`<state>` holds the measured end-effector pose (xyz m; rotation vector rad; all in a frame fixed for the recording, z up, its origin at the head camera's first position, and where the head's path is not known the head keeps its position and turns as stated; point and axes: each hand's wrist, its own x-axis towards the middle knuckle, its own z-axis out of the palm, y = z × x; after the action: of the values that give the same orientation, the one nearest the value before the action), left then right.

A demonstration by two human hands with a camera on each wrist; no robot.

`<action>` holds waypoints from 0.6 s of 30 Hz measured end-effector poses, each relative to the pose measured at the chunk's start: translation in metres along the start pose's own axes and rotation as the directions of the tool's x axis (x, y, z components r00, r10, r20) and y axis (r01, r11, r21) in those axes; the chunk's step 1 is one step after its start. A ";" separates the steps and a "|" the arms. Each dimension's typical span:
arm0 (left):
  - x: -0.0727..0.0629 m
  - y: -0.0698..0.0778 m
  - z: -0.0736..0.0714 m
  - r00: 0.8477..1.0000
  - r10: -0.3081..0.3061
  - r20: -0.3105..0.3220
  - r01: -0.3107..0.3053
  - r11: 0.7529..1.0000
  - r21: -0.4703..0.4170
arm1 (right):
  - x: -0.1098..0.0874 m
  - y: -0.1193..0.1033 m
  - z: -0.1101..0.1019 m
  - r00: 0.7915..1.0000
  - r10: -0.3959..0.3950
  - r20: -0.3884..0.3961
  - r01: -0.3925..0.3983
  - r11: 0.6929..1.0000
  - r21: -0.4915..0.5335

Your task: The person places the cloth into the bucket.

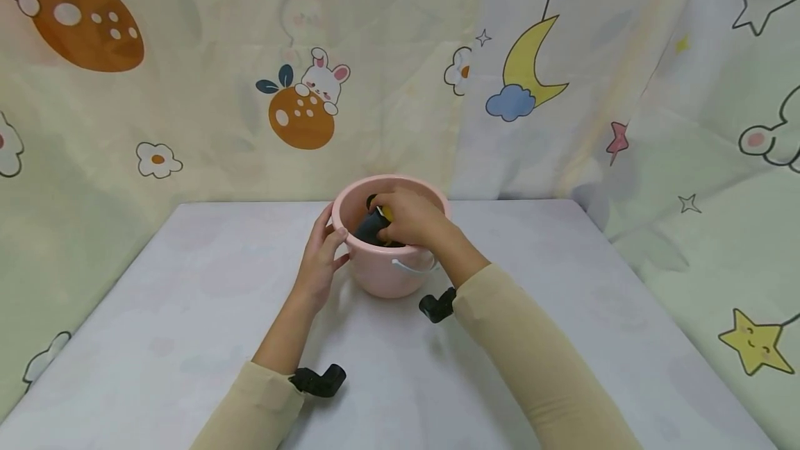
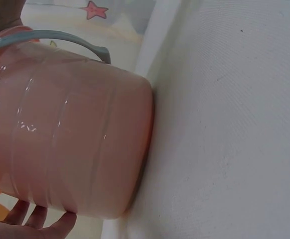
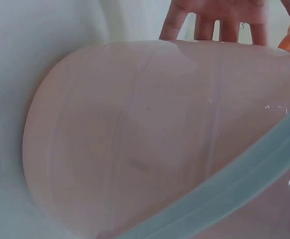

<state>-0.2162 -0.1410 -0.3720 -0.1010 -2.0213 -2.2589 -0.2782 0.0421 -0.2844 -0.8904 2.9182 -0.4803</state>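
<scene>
A pink bucket with a pale blue handle stands upright at the table's far middle. My left hand holds its left side, thumb at the rim and fingers spread along the outer wall. Reaching in over the rim, my right hand grips a dark blue-grey thing with a yellow part. What kind of thing it is cannot be told, since the hand and bucket wall hide much of it. Both wrist views show the bucket's outer wall, and the left hand's fingers touch it in the right wrist view.
The bucket stands on a white-covered table near its back edge. Behind and beside the table hangs a printed curtain. A black wrist device is on the left wrist, another black device on the right.
</scene>
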 end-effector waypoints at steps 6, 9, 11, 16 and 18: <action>0.000 0.000 0.001 1.000 -0.001 -0.005 0.001 1.000 0.002 | 0.001 0.002 -0.001 0.999 -0.036 0.003 0.036 0.999 -0.017; 0.000 0.001 0.001 1.000 -0.002 -0.003 0.002 1.000 0.001 | 0.002 0.002 -0.001 0.999 -0.043 0.008 0.043 0.999 -0.013; 0.000 0.001 0.001 1.000 -0.006 -0.003 0.006 1.000 0.002 | 0.002 0.002 -0.001 0.999 -0.041 0.011 0.041 0.999 -0.008; -0.001 0.001 0.001 1.000 -0.007 -0.004 0.007 1.000 0.006 | 0.001 0.002 -0.001 0.999 -0.023 0.024 0.023 1.000 -0.002; -0.001 0.001 0.001 1.000 -0.002 -0.003 0.002 1.000 0.008 | 0.001 0.002 -0.001 0.999 -0.019 0.026 0.019 1.000 0.000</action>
<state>-0.2154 -0.1400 -0.3713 -0.0945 -2.0300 -2.2507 -0.2804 0.0432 -0.2840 -0.9187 2.8892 -0.4655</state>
